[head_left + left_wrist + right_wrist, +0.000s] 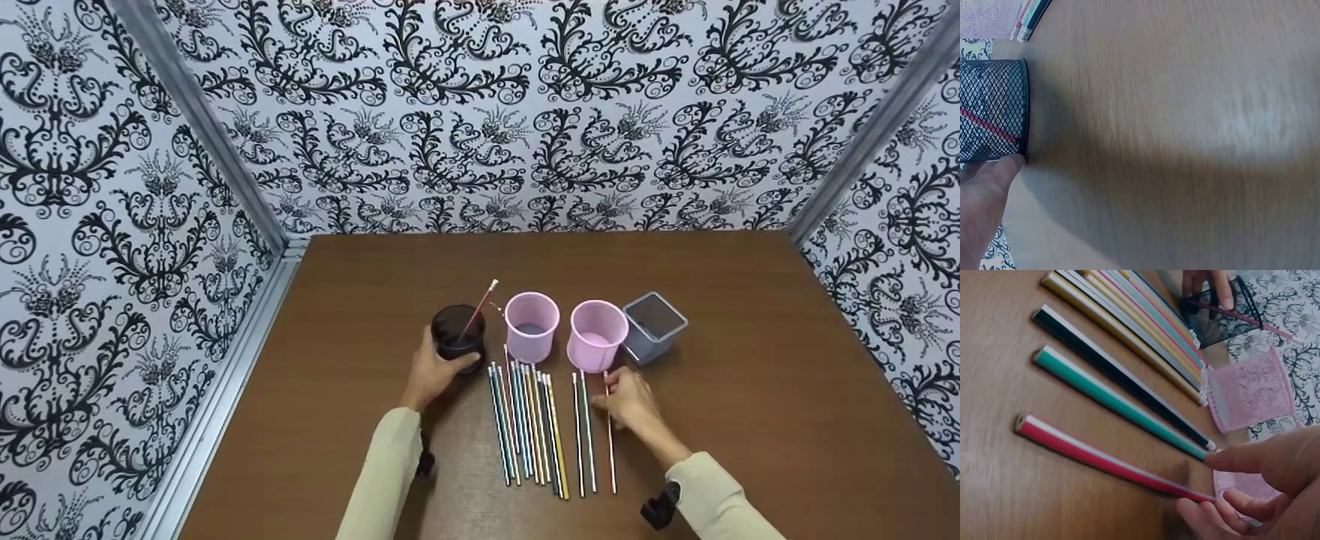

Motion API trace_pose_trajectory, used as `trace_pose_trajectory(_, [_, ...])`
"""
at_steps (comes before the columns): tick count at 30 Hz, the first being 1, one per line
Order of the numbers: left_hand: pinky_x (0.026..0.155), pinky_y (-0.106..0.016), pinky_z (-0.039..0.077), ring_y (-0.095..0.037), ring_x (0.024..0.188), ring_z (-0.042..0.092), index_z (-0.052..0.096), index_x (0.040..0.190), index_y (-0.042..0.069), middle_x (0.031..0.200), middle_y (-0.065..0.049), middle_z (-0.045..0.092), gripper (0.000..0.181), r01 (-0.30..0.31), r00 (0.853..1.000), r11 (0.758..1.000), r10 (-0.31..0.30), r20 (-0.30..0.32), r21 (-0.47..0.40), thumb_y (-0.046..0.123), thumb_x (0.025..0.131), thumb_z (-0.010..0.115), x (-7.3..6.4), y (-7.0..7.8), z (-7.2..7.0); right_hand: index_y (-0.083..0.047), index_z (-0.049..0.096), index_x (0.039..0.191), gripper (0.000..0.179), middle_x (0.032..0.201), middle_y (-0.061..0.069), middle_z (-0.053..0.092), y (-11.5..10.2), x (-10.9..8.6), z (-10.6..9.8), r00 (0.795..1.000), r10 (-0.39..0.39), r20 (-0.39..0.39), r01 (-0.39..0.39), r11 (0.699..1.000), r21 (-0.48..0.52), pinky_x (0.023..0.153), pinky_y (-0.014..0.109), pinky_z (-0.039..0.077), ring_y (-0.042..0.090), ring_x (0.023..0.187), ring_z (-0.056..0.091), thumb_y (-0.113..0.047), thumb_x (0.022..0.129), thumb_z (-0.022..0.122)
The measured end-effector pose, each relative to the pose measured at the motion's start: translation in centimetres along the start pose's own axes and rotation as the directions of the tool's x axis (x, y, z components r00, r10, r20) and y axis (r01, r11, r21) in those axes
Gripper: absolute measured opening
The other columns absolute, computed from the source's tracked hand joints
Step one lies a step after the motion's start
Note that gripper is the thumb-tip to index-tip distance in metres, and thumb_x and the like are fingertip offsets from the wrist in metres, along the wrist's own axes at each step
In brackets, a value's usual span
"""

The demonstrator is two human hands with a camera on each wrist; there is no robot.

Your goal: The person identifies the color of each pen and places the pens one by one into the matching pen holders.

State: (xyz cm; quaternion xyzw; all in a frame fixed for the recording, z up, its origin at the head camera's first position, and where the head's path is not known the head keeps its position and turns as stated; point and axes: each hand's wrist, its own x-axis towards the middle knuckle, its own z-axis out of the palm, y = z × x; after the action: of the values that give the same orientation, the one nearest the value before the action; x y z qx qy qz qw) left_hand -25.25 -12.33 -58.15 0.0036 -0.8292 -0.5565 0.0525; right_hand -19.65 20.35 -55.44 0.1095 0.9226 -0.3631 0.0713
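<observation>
My left hand [439, 371] grips a black mesh pencil cup [994, 107], its thumb across the near side. Inside the cup leans a red pencil [478, 311], eraser end up. On the right, my right hand [630, 397] has its fingers around the far end of a red-and-white striped pencil [1095, 455], whose near end points toward me. Just left of it lie a green-and-white pencil [1117, 402] and a black-and-white one [1123, 377]. Further left, several striped pencils [529, 427] lie side by side, eraser ends pointing away from me.
Two pink mesh cups stand behind the pencils, one left [531, 326] and one right [598, 337]. A square grey mesh cup [655, 326] is beside the right one. The brown table [360, 285] ends at patterned walls [480, 120] at the back and sides.
</observation>
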Motion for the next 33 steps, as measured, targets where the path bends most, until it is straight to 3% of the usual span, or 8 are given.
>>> trace_pose_trajectory(2, [0.111, -0.051, 0.042, -0.034, 0.130, 0.055, 0.040, 0.143, 0.007, 0.138, -0.020, 0.058, 0.088, 0.000, 1.000, 1.000, 0.000, 0.000, 0.002, 0.027, 0.073, 0.090, 0.0, 0.0, 0.0, 0.005, 0.059, 0.112, 0.042, 0.097, 0.017, 0.064, 0.2, 0.1, 0.3, 1.000, 0.005, -0.006, -0.005, 0.999, 0.034, 0.046, 0.029, 0.052, 0.014, 0.049, 0.058, -0.010, 0.079, 0.080])
trace_pose_trajectory(5, [0.112, -0.050, 0.041, -0.033, 0.132, 0.054, 0.039, 0.145, 0.008, 0.141, -0.019, 0.057, 0.090, 0.012, 1.000, 1.000, -0.012, 0.001, 0.001, 0.026, 0.073, 0.090, 0.1, -0.1, 0.0, 0.005, 0.059, 0.111, 0.040, 0.094, 0.016, 0.066, 0.4, 0.2, 0.8, 1.000, 0.002, -0.024, 0.000, 0.998, 0.060, 0.042, 0.027, 0.051, 0.012, 0.049, 0.056, -0.008, 0.080, 0.080])
trace_pose_trajectory(11, [0.112, -0.050, 0.041, -0.033, 0.131, 0.054, 0.038, 0.146, 0.009, 0.142, -0.019, 0.056, 0.092, 0.020, 1.000, 1.000, -0.020, 0.010, 0.000, 0.029, 0.073, 0.090, 0.0, -0.1, -0.1, 0.006, 0.060, 0.110, 0.037, 0.089, 0.016, 0.072, 0.2, 0.1, 1.0, 0.999, 0.001, -0.037, 0.002, 0.998, 0.061, 0.043, 0.027, 0.051, 0.013, 0.045, 0.059, -0.004, 0.079, 0.078])
trace_pose_trajectory(18, [0.111, -0.052, 0.042, -0.035, 0.131, 0.054, 0.037, 0.146, 0.008, 0.141, -0.020, 0.056, 0.090, -0.013, 1.000, 1.000, 0.013, 0.021, 0.009, 0.030, 0.075, 0.088, 0.1, -0.3, -0.1, 0.006, 0.064, 0.105, 0.027, 0.081, 0.018, 0.071, -0.2, -0.2, 1.0, 1.000, 0.003, -0.030, 0.000, 0.996, 0.089, 0.040, 0.029, 0.051, 0.016, 0.041, 0.061, 0.000, 0.079, 0.071])
trace_pose_trajectory(33, [0.113, -0.052, 0.040, -0.035, 0.133, 0.053, 0.036, 0.147, 0.007, 0.142, -0.021, 0.055, 0.092, -0.036, 0.999, 0.999, 0.036, 0.026, 0.002, 0.029, 0.075, 0.089, 0.2, -0.4, -0.1, 0.000, 0.066, 0.098, 0.021, 0.077, 0.008, 0.068, -1.9, -0.7, 0.3, 0.991, -0.120, -0.065, 0.126, 0.988, 0.089, 0.041, 0.028, 0.049, 0.009, 0.043, 0.054, 0.000, 0.078, 0.072])
